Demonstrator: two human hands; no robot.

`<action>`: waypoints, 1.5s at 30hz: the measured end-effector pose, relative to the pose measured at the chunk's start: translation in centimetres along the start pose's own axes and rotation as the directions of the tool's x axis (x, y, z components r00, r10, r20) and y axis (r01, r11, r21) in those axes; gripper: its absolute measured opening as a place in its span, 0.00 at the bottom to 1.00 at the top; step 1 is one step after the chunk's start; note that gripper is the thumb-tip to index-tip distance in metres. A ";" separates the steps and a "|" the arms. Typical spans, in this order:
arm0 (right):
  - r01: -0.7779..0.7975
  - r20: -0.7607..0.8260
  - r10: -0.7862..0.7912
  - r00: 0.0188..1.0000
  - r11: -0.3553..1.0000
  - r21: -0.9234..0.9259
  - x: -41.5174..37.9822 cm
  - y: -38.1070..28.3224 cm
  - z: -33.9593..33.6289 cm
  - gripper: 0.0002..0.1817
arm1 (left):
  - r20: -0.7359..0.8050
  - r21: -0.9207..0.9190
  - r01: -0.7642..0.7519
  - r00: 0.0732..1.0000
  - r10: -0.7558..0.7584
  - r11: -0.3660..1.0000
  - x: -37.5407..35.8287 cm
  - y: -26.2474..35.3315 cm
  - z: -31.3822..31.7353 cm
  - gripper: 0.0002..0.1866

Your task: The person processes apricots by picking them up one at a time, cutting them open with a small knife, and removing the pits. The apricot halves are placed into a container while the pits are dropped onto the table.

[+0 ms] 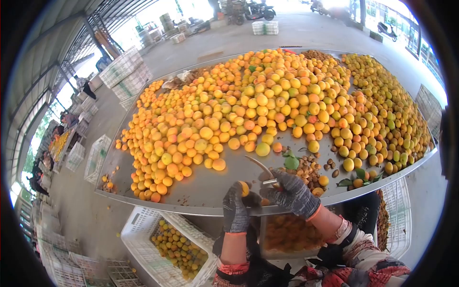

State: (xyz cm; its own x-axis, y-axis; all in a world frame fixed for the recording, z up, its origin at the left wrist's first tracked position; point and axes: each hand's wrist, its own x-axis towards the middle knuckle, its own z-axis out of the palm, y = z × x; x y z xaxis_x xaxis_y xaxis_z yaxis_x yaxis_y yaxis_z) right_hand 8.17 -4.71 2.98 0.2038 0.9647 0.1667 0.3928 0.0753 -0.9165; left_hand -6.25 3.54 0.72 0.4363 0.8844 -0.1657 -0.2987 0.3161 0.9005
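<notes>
My left hand point(235, 209), in a dark grey knit glove, grips a small orange apricot point(244, 188) at the near edge of the metal table point(210, 189). My right hand point(291, 192), also gloved, holds a curved-blade knife point(263, 168) whose tip points up and left, close to the fruit. A large heap of yellow and orange apricots point(258, 105) covers most of the table beyond my hands. Just right of my right hand lies a small pile of brown pits point(311, 170) with green leaves.
A metal tray of cut apricot halves point(287, 234) sits below the table edge under my hands. A white plastic crate point(167, 246) with apricots stands lower left, another white crate point(397, 215) at right. Stacked empty crates point(125, 76) and people line the left.
</notes>
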 end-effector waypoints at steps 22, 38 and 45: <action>0.076 -0.146 -0.109 0.983 0.973 -0.218 1.4 -0.5 2.4 0.23 | -0.207 -0.277 0.155 0.954 -0.217 0.948 -0.6 -0.5 3.2 0.18; -0.102 0.095 0.249 0.964 0.012 0.995 -1.6 2.0 0.6 0.13 | 0.154 -0.518 0.211 0.976 -0.152 0.829 0.3 -1.3 1.7 0.17; -0.216 0.280 0.218 0.935 0.976 -0.037 -6.2 0.4 -3.0 0.20 | 0.123 -0.452 0.252 0.968 -0.220 0.856 0.2 -0.8 2.5 0.22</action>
State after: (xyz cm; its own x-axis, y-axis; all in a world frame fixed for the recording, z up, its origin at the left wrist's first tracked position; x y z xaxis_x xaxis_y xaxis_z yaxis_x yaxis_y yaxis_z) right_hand 9.76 -11.41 2.70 0.0251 0.9890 -0.1456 0.3720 -0.1445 -0.9169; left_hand -3.82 2.57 0.99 0.5925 0.7441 -0.3085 -0.5295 0.6484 0.5470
